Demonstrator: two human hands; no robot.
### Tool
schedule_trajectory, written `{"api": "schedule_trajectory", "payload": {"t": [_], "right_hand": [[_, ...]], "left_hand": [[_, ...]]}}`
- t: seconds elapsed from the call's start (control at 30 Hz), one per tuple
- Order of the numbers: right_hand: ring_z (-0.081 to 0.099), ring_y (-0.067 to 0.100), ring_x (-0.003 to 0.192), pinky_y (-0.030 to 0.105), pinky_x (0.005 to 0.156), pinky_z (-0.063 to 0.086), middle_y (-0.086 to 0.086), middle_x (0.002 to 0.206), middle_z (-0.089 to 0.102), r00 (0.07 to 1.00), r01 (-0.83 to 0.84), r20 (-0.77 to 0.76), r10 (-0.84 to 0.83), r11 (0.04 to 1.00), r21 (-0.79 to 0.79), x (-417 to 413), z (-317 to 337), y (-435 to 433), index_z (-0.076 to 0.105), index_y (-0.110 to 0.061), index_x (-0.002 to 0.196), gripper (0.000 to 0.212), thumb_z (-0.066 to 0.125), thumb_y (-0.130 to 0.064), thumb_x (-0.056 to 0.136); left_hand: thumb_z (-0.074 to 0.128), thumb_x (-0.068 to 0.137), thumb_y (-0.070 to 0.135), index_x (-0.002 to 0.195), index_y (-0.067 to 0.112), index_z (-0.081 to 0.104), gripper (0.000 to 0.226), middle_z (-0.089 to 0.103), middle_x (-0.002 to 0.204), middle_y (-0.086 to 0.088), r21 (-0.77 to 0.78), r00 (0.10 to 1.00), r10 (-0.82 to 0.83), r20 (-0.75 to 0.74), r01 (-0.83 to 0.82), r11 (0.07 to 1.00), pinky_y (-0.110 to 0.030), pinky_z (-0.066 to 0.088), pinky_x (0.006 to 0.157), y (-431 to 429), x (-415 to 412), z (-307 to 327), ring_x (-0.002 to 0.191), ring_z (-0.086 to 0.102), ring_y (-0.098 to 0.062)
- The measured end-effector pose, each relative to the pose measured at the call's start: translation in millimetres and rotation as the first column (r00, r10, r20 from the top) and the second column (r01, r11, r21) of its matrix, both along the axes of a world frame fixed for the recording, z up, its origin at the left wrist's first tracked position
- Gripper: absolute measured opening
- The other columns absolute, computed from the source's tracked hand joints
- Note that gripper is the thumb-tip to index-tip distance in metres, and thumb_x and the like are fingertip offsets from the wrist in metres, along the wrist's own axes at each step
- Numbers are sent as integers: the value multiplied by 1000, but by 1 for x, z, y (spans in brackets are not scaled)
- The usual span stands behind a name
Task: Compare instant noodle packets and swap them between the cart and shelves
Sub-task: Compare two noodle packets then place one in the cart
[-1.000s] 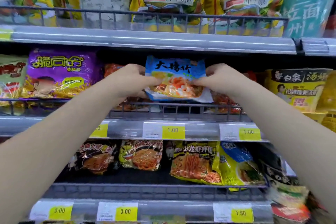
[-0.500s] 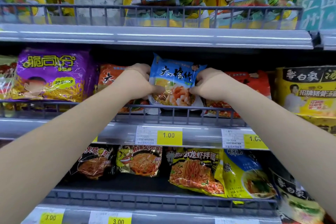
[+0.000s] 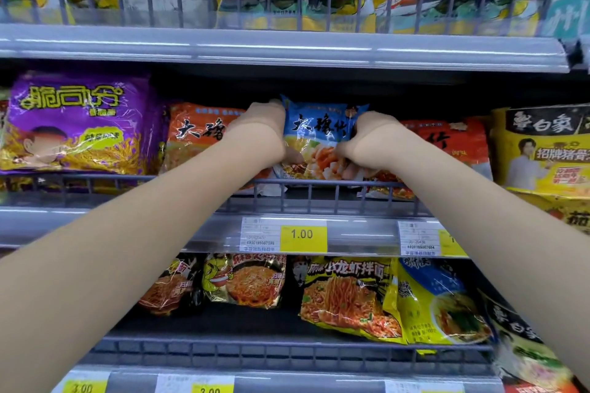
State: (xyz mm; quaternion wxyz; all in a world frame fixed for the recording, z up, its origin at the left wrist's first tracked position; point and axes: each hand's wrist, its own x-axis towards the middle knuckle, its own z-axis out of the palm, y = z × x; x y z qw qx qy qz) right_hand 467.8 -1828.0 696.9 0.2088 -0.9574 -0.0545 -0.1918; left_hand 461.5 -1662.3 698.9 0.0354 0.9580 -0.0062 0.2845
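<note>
We grip the blue noodle packet (image 3: 319,137) by its side edges, left hand (image 3: 258,134) and right hand (image 3: 370,140) curled round it, upright just behind the middle shelf's wire rail (image 3: 178,180), between the orange packet (image 3: 198,134) and the red packet (image 3: 447,140). Its crumpled base could snag on the rail, or it could topple forward.

Blue noodle packet (image 3: 319,137) upright, seemingly behind middle-shelf rail
</note>
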Motion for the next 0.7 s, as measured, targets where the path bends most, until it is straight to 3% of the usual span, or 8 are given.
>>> {"api": "schedule_trajectory", "payload": {"t": [0.13,0.2,0.3,0.4,0.53,0.63,0.7], "right_hand": [[65,9,39,19,43,49,-1,53,71,1000,-2,-5,3,997,81,-1,-1,-6,54,-3,119,25,56,-24,104],[67,13,42,25,52,58,4,62,76,1000,-1,6,1,993,121,0,0,-8,55,-1,123,29,57,-22,103],[75,23,62,40,77,65,10,78,79,1000,4,18,-6,993,116,3,-1,-10,56,2,123,33,58,-23,102],[76,20,61,37,75,65,8,75,79,1000,-4,24,1,994,110,1,-2,-11,56,-2,115,25,56,-24,103],[74,23,72,32,68,63,8,86,76,998,32,65,-28,998,-53,-8,-2,-10,60,-4,108,28,57,-32,102],[75,30,91,43,84,63,15,101,74,1000,2,17,0,995,-99,-12,-2,-8,58,-4,111,28,57,-31,103],[70,25,79,35,71,61,11,90,70,999,21,42,-15,991,-134,-17,-2,-8,57,-6,101,27,57,-32,103]], "left_hand": [[84,78,50,143,2,43,90,62,126,-14,41,999,-16,-37,17,999,-32,48,78,0,-6,2,110,63,-29],[85,79,46,141,3,44,86,64,121,-12,65,998,-26,-48,29,997,-31,48,77,0,-7,1,105,65,-28],[87,75,47,139,6,46,86,62,116,-11,76,997,-34,-64,38,996,-36,51,79,2,-1,-3,103,62,-31],[87,75,48,137,8,46,84,53,103,-7,76,998,-13,-70,18,997,-40,54,77,0,-1,-3,93,55,-28],[84,80,45,139,8,45,80,53,107,-7,98,998,24,-50,-19,995,-37,49,71,-5,-8,-3,93,57,-27],[84,81,47,144,8,41,86,59,121,-11,114,998,48,-33,-44,992,-38,48,70,-6,-10,-4,103,63,-31],[84,79,48,146,6,38,91,61,126,-13,107,998,57,-15,-55,993,-38,47,70,-6,-11,-5,108,64,-33]]}}
